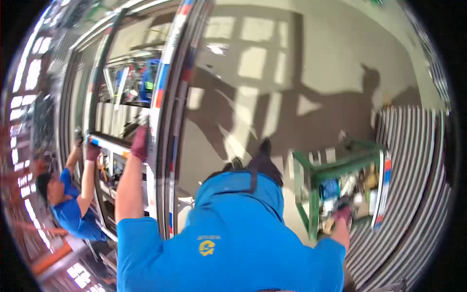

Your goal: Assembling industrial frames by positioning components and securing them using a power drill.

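At the left stands a large window frame [154,114] of white profiles, with strips of red, white and blue film along it. My left hand [139,144], in a maroon glove, is closed on this frame where a crossbar meets the upright. Low on the right, my right hand [342,213], also in a maroon glove, reaches over a green metal stand [314,207] full of mixed items. It is closed round a dark tool [343,202], too blurred to name by kind. The fingers of both hands are partly smeared.
A co-worker in a blue shirt [73,207] stands at the far left, with a gloved hand [93,152] at the frame's crossbar. Long ribbed metal profiles [413,170] line the right side. A short film-striped profile [383,190] leans by the green stand. Shadows fall across the floor [321,44].
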Tool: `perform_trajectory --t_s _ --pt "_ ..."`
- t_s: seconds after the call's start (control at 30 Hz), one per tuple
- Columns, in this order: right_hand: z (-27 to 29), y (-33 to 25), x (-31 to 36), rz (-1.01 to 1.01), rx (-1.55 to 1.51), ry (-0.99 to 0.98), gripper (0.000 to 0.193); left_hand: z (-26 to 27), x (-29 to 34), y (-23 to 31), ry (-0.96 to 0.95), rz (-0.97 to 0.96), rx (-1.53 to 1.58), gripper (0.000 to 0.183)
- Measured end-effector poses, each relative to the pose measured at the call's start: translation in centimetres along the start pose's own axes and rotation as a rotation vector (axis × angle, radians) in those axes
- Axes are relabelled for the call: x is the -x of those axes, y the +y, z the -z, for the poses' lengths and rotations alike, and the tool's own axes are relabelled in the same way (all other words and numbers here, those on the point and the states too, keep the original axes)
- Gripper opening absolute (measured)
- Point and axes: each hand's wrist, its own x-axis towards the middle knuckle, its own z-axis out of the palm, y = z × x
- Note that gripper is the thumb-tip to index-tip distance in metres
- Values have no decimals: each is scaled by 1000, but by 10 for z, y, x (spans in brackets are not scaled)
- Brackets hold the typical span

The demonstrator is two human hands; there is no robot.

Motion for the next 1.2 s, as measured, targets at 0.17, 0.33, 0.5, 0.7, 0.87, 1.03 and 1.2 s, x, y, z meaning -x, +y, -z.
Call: perform_trajectory --t_s 0.17,0.33,0.5,0.7,0.87,1.03,1.2 --pt "218 -51 19 -183 -1442 277 68 0 56 58 127 -388 -244 40" --pt "457 -48 -31 368 -988 1019 64 2 46 44 123 -412 -416 45" --pt "821 -200 120 966 -832 1496 64 -18 79 83 188 -451 -752 43" --pt "1100 -311 267 1501 -92 1616 54 -43 90 94 318 -499 -744 30" --pt "1151 -332 270 1500 476 1304 57 -56 108 113 379 -410 -683 25" --pt "1153 -335 265 1652 259 1414 49 -64 123 127 546 -580 -713 22" --pt "1186 -326 277 1712 480 955 52 -58 120 124 349 -329 -713 25"
